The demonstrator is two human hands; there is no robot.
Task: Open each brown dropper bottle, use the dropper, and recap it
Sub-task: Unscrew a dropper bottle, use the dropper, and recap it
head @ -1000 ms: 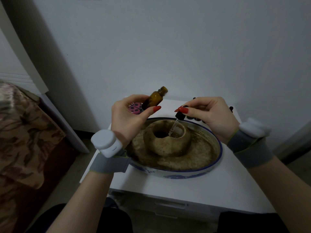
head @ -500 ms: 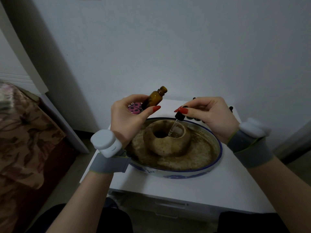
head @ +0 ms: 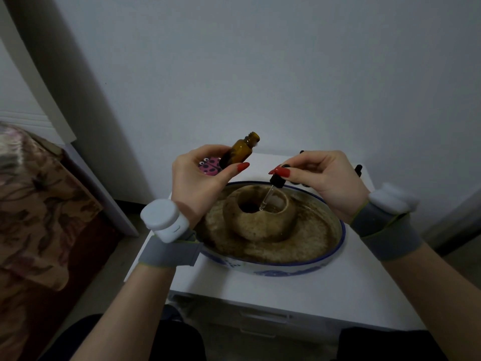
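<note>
My left hand [head: 200, 186] grips an open brown dropper bottle [head: 240, 151], tilted with its neck up and to the right, above the left rim of the bowl. My right hand [head: 322, 178] pinches the black dropper cap [head: 278, 179]; its glass pipette [head: 266, 198] points down and left into the hollow of the brown ring-shaped lump [head: 259, 214] in the bowl. Black caps of other bottles [head: 358, 170] show behind my right hand; their bodies are hidden.
A blue-rimmed white bowl [head: 341, 230] with brown contents stands on a small white table [head: 286, 290] against the wall. A pink ladybird item [head: 209, 166] lies behind my left hand. A patterned bedspread [head: 39, 204] lies at the left.
</note>
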